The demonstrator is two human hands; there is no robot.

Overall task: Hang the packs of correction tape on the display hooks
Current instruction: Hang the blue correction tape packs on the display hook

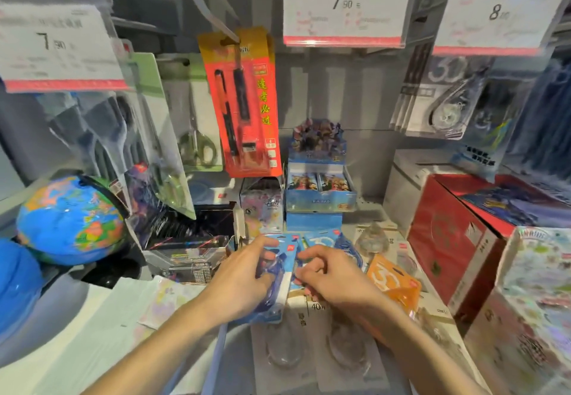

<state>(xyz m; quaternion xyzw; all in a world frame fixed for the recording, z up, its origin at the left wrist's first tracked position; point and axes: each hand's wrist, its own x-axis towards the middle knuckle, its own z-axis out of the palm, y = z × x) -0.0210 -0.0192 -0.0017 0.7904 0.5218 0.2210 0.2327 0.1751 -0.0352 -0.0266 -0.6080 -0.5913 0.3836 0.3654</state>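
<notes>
- While your left hand [247,274] lies low in the middle of the view, its fingers are curled round a blue pack of correction tape [279,283], with the thumb across the top of the card.
- Your right hand [327,274] sits just beside it, fingers bent and pinching at the right edge of that same blue pack; how firm the pinch is cannot be told.
- A second blue pack [327,238] lies flat just behind your right hand, and an orange pack [394,282] lies to its right, partly under your wrist.
- All of these packs rest on a pile of clear blister cards [309,354] on the shelf, below the hooks.
- Up on the right, grey packs of correction tape [441,107] hang in a row from a hook, under a price tag [494,14] showing 8.
- A red pen pack [244,104] hangs from a hook in the centre, with a scissors pack [197,123] hanging to its left.
- A small globe [71,218] stands at the left, and a red box [457,234] stands at the right of the shelf.
</notes>
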